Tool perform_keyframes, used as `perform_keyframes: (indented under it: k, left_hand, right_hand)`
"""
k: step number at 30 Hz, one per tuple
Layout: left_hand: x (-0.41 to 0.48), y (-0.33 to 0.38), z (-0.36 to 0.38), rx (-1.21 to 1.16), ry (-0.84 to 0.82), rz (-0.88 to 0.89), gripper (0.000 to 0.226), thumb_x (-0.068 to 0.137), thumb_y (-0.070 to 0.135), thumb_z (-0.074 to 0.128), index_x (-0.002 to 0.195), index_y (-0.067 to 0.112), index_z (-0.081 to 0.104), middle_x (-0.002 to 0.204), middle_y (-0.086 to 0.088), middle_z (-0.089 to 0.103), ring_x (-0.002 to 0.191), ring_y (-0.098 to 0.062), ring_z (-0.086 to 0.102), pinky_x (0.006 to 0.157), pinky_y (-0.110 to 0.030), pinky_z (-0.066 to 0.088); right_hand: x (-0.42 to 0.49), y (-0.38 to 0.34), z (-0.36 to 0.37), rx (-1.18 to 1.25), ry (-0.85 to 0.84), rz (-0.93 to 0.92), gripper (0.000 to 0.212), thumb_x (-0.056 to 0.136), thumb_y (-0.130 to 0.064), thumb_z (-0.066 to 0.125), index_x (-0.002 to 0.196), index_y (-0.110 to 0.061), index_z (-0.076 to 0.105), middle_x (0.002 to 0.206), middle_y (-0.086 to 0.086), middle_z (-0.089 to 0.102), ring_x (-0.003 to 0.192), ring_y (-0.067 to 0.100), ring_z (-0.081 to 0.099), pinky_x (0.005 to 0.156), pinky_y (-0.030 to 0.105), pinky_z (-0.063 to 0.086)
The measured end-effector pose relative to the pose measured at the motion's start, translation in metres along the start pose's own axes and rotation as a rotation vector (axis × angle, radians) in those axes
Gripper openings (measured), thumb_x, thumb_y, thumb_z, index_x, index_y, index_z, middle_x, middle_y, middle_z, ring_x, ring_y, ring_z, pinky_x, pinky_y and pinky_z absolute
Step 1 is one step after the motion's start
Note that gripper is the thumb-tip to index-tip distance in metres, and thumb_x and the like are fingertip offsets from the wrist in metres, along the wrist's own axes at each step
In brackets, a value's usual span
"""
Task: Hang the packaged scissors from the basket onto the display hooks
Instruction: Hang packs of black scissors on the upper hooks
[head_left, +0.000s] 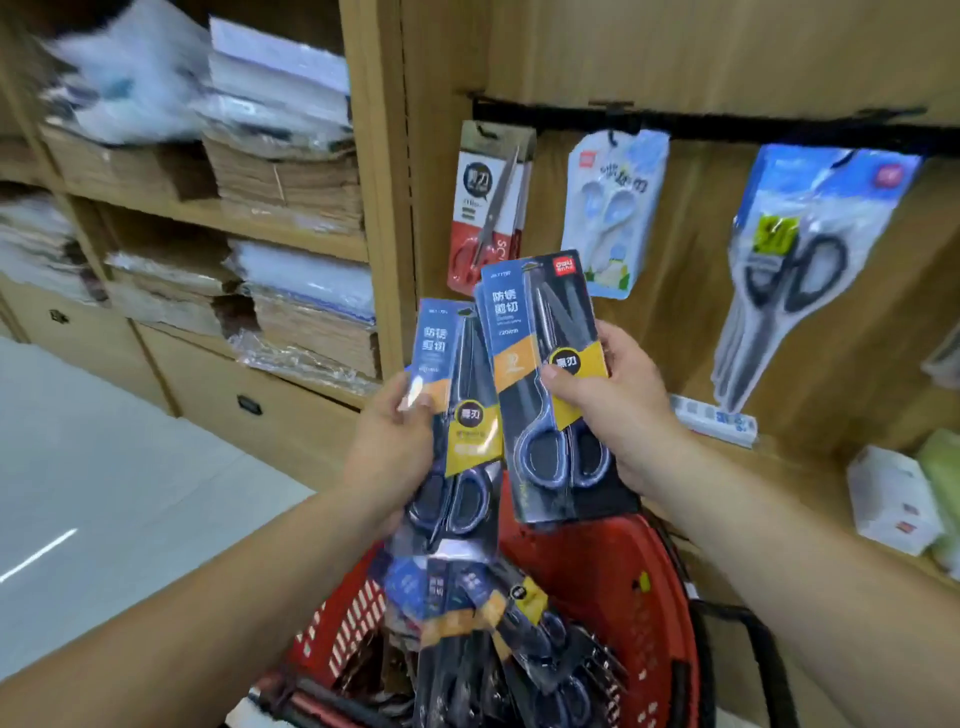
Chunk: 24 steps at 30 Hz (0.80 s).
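Head view: above the red plastic basket (623, 587), left hand (392, 447) and right hand (621, 410) each clamp a blue-carded scissors pack (545, 358), unhung; next, likely thread one onto the black hook rail (727, 131).

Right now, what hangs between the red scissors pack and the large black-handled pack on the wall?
In the head view, one pale blue pack of white scissors hangs between them.

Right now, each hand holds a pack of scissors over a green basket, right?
No, the basket is red, not green; the head view shows it. The left hand holds one pack and the right hand another pack, over it.
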<state>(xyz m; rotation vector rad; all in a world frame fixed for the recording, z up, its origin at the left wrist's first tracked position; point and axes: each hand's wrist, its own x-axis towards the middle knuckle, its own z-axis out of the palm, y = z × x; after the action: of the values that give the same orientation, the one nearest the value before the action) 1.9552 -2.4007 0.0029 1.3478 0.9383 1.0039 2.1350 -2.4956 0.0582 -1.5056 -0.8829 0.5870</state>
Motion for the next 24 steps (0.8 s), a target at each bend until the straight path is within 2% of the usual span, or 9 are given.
perform_keyframes:
  k: [4, 7, 9, 12, 15, 17, 19, 21, 24]
  left_hand:
    - [0.022, 0.072, 0.013, 0.01, 0.019, 0.138, 0.019, 0.111, 0.022, 0.05, 0.106, 0.035, 0.064, 0.098, -0.002, 0.08, 0.088, -0.024, 0.077, 0.078, -0.042, 0.064]
    - [0.043, 0.121, 0.026, 0.005, 0.028, 0.235, 0.019, 0.11, 0.022, 0.052, 0.121, 0.034, 0.06, 0.102, -0.005, 0.08, 0.082, -0.022, 0.077, 0.073, -0.039, 0.063]
    - [0.052, 0.154, 0.035, 0.001, 0.026, 0.288, 0.031, 0.107, 0.023, 0.057, 0.133, 0.039, 0.053, 0.094, -0.006, 0.08, 0.079, -0.025, 0.079, 0.072, -0.045, 0.064]
    - [0.067, 0.198, 0.048, 0.04, 0.013, 0.424, 0.028, 0.102, 0.026, 0.064, 0.122, 0.044, 0.057, 0.08, -0.002, 0.076, 0.073, -0.024, 0.075, 0.075, -0.05, 0.063]
    - [0.07, 0.241, 0.06, 0.112, -0.059, 0.592, 0.037, 0.096, 0.026, 0.072, 0.116, 0.055, 0.062, 0.074, 0.027, 0.069, 0.069, 0.002, 0.066, 0.073, -0.028, 0.053]
    - [0.069, 0.266, 0.063, 0.198, -0.102, 0.677, 0.064, 0.093, 0.017, 0.075, 0.096, 0.078, 0.058, 0.08, 0.041, 0.067, 0.077, 0.012, 0.064, 0.076, -0.014, 0.05]
    - [0.074, 0.285, 0.059, 0.256, -0.14, 0.705, 0.079, 0.091, 0.016, 0.077, 0.084, 0.089, 0.05, 0.086, 0.038, 0.071, 0.081, 0.015, 0.065, 0.074, -0.005, 0.049]
    - [0.089, 0.293, 0.051, 0.255, -0.107, 0.694, 0.068, 0.082, 0.041, 0.087, 0.115, 0.086, 0.048, 0.114, 0.019, 0.072, 0.101, 0.008, 0.066, 0.086, -0.014, 0.052]
    - [0.111, 0.306, 0.039, 0.379, -0.052, 0.624, 0.123, 0.054, 0.074, 0.092, 0.158, 0.051, 0.03, 0.133, 0.008, 0.046, 0.118, -0.005, 0.058, 0.104, -0.033, 0.05]
  right_hand:
    - [0.012, -0.069, -0.023, 0.054, 0.05, -0.084, 0.036, 0.09, -0.016, 0.082, 0.119, -0.029, 0.066, 0.102, -0.008, 0.079, 0.093, 0.012, 0.076, 0.086, 0.035, 0.06]
    - [0.027, -0.114, -0.036, 0.039, 0.072, -0.187, 0.032, 0.091, -0.015, 0.08, 0.111, -0.035, 0.066, 0.1, -0.01, 0.078, 0.091, 0.008, 0.075, 0.087, 0.034, 0.061]
    - [0.038, -0.143, -0.042, 0.013, 0.092, -0.249, 0.05, 0.085, -0.026, 0.083, 0.129, -0.038, 0.062, 0.11, -0.012, 0.077, 0.102, 0.01, 0.074, 0.094, 0.038, 0.06]
    - [0.056, -0.186, -0.048, 0.01, 0.109, -0.311, 0.078, 0.08, -0.034, 0.084, 0.149, -0.04, 0.048, 0.121, -0.012, 0.075, 0.111, 0.015, 0.072, 0.1, 0.043, 0.058]
    - [0.074, -0.226, -0.052, 0.002, 0.079, -0.38, 0.044, 0.092, -0.016, 0.078, 0.124, -0.042, 0.062, 0.106, -0.008, 0.079, 0.098, 0.017, 0.077, 0.092, 0.046, 0.063]
    - [0.083, -0.253, -0.052, 0.021, 0.075, -0.399, 0.042, 0.094, -0.013, 0.076, 0.124, -0.038, 0.062, 0.105, -0.006, 0.079, 0.096, 0.02, 0.078, 0.09, 0.048, 0.064]
    - [0.094, -0.277, -0.057, 0.024, 0.092, -0.444, 0.048, 0.093, -0.013, 0.076, 0.132, -0.035, 0.06, 0.106, -0.004, 0.078, 0.096, 0.022, 0.078, 0.089, 0.051, 0.064]
    - [0.105, -0.295, -0.066, -0.002, 0.143, -0.501, 0.055, 0.091, -0.013, 0.076, 0.136, -0.036, 0.056, 0.109, -0.006, 0.077, 0.099, 0.021, 0.076, 0.092, 0.049, 0.063]
    - [0.117, -0.304, -0.082, -0.097, 0.22, -0.576, 0.074, 0.088, -0.015, 0.078, 0.151, -0.036, 0.045, 0.125, -0.01, 0.07, 0.11, 0.013, 0.07, 0.095, 0.03, 0.057]
